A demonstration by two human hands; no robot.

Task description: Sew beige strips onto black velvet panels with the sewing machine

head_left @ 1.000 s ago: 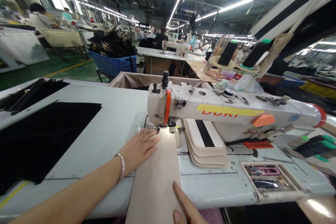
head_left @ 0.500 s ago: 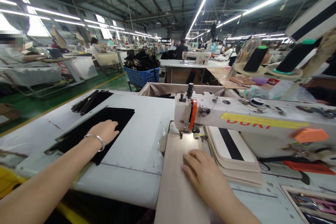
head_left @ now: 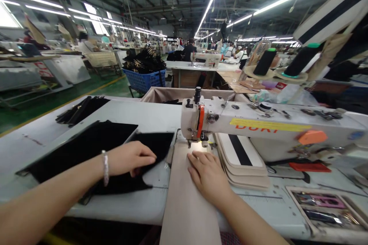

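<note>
A black fabric piece (head_left: 156, 143) is pinched in my left hand (head_left: 133, 159), which wears a bracelet and hangs just left of the beige strip. More black fabric (head_left: 86, 145) lies flat on the table behind that wrist. My right hand (head_left: 209, 176) rests flat, fingers spread, on the long beige strip (head_left: 186, 206), just in front of the needle area of the white sewing machine (head_left: 218, 116). Beside the machine's needle, to the right, is a stack of beige panels (head_left: 244, 160); the top one is white with a black stripe.
A bundle of black pieces (head_left: 83, 109) lies at the table's left. A tool tray (head_left: 324, 210) sits at the lower right. Thread cones (head_left: 266, 62) stand behind the machine. A full blue basket (head_left: 146, 80) is beyond the table, with people farther back.
My left hand has moved right, bringing a black piece off the pile towards the beige strip. My right hand has shifted slightly towards the needle. The view has turned a little right.
</note>
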